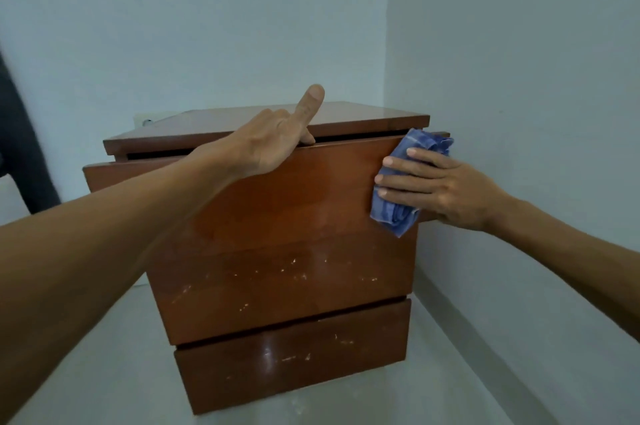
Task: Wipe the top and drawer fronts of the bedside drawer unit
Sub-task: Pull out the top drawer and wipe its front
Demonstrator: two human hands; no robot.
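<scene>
A reddish-brown wooden bedside drawer unit (277, 286) stands in a room corner. Its top drawer (311, 196) is pulled slightly out below the top panel (363, 118). My left hand (273, 140) grips the top edge of that drawer front, fingers hooked over it and thumb pointing up. My right hand (436, 185) presses a folded blue checked cloth (405, 189) flat against the right end of the top drawer front. The lower drawer fronts (287, 365) show small pale scuffs.
Pale walls (519, 44) meet in a corner behind and to the right of the unit. A wall socket (147, 120) sits behind its left rear. Something dark (24, 147) hangs at the far left. The floor (467, 372) is pale.
</scene>
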